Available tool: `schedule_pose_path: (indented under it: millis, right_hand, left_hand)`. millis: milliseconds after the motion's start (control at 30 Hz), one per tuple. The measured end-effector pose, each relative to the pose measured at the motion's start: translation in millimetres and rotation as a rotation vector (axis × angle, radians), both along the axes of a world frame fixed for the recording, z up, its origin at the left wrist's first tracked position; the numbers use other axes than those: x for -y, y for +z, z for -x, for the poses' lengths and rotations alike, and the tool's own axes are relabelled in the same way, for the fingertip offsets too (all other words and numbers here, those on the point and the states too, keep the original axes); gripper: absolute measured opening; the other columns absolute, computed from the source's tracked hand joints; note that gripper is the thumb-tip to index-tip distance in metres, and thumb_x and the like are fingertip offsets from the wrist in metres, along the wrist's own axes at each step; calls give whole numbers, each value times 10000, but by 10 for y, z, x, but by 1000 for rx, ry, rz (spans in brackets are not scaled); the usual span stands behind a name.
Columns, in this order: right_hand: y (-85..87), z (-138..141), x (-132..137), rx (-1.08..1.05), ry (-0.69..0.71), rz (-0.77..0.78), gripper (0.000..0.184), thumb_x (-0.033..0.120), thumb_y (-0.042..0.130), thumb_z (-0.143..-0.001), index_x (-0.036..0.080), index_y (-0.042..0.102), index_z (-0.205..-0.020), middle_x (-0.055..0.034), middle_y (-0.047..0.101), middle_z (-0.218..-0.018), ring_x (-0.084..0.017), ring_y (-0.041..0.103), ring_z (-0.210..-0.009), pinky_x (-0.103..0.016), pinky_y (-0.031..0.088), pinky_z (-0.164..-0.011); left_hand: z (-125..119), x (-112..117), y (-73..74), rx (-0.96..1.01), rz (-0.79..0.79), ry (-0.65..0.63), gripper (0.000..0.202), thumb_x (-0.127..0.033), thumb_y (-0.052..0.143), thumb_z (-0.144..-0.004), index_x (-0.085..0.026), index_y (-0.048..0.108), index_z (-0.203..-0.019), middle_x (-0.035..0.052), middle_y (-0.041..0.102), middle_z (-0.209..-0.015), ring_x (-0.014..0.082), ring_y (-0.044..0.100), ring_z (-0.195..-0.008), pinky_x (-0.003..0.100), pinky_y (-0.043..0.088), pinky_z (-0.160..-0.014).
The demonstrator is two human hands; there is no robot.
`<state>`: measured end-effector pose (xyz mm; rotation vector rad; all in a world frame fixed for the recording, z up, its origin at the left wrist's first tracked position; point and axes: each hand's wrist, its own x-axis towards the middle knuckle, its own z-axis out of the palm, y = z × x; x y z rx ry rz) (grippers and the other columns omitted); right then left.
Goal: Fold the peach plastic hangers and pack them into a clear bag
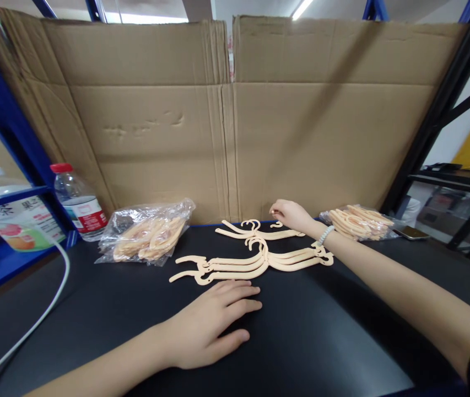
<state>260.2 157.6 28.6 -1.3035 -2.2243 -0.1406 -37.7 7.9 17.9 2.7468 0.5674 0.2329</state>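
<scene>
My left hand [218,317] lies flat on the black table, palm down with fingers spread, just in front of the nearer clothes hangers. My right hand [295,214] reaches to the back of the table, its fingers curled together; whatever they may hold is hidden. Several pale yellow plastic folding hangers [235,267] lie unfolded in a row between my hands, their hooks near the middle. Behind them lie more unfolded hangers [276,234], partly covered by my right hand and forearm. A small hook [276,224] shows just below my right fingers.
Clear bags of hangers lie left [147,237] and right [358,221]. A red-capped bottle [80,204] and a white cable [59,298] are at the left. A phone [411,233] lies far right. Tall cardboard [156,121] walls off the back of the table [321,342].
</scene>
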Motion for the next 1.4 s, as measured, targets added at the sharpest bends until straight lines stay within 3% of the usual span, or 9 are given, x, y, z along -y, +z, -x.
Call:
schedule_pose_path:
  millis: [200, 367, 567, 700, 833, 900, 1000, 1100, 1400]
  right_hand:
    - [153, 308, 598, -320, 49, -132, 175, 234, 506, -930, 176, 671, -931, -59, 587, -910, -150, 577, -754, -270, 488, -651]
    - [168, 720, 1294, -804, 367, 339, 90, 228, 611, -838, 175, 645, -903, -10, 640, -786, -135, 625, -679, -259, 529, -630]
    - [21, 1021, 1665, -825, 459, 586, 56, 149, 593, -820, 163, 626, -863, -13, 671, -772, -151, 678, -697, -252, 537, -624]
    - [-6, 980, 1532, -753, 385, 553, 134, 262, 666, -817, 169, 605, -891, -17, 672, -793, -161, 670, -741, -235, 512, -602]
    - [26, 725, 1138, -451, 213, 225, 170, 272, 495, -944, 174, 613, -870, -31, 660, -840, -152, 628, -769, -237, 485, -612]
    - [1, 544, 901, -131, 82, 69, 130, 218, 489, -942, 169, 609, -946, -50, 669, -912, -166, 624, -831, -269, 498, -701]
    - [-116, 295, 625, 41, 36, 51, 102, 98, 581, -842, 153, 642, -901, -85, 667, -914, -227, 602, -897, -358, 469, -832]
    - [-261, 150, 492, 127, -1, 55, 127, 50, 575, -818, 148, 652, -843, -102, 646, -875, -246, 596, -878, -359, 462, -801]
    - [-349, 84, 390, 145, 3, 38, 48, 153, 616, -850, 167, 605, -806, -85, 589, -939, -214, 576, -844, -323, 462, -757]
  left_hand:
    - [-39, -4, -99, 306, 322, 152, 361, -248, 579, -892, -246, 580, -1253, 90, 598, -1307, 269, 522, -1242, 439, 376, -1084]
    - [-165, 27, -190, 752, 954, 341, 430, -441, 668, -849, -220, 593, -1211, 96, 646, -1155, 230, 627, -1008, 424, 438, -993]
    - [-223, 78, -173, 991, 1091, 460, 285, -432, 711, -825, -148, 695, -828, 40, 621, -840, 140, 537, -792, 276, 473, -779]
    - [-224, 79, -163, 1063, 1076, 485, 278, -417, 745, -797, -146, 683, -792, 20, 621, -788, 110, 521, -695, 236, 458, -682]
    - [-218, 68, -183, 1022, 1113, 532, 363, -490, 748, -766, -140, 653, -793, 41, 678, -754, 118, 562, -633, 261, 457, -674]
    - [-213, 62, -193, 986, 1113, 537, 392, -516, 745, -755, -141, 639, -793, 41, 681, -721, 120, 563, -610, 261, 445, -656]
    - [-206, 48, -210, 972, 1076, 549, 381, -508, 739, -765, -147, 619, -779, 22, 656, -707, 116, 549, -630, 255, 430, -661]
    - [-200, 29, -230, 977, 1034, 554, 347, -468, 749, -769, -156, 599, -755, 7, 630, -743, 116, 539, -681, 251, 420, -682]
    - [-190, 31, -198, 916, 989, 590, 300, -405, 761, -766, -155, 598, -801, -22, 566, -693, 76, 388, -565, 226, 275, -544]
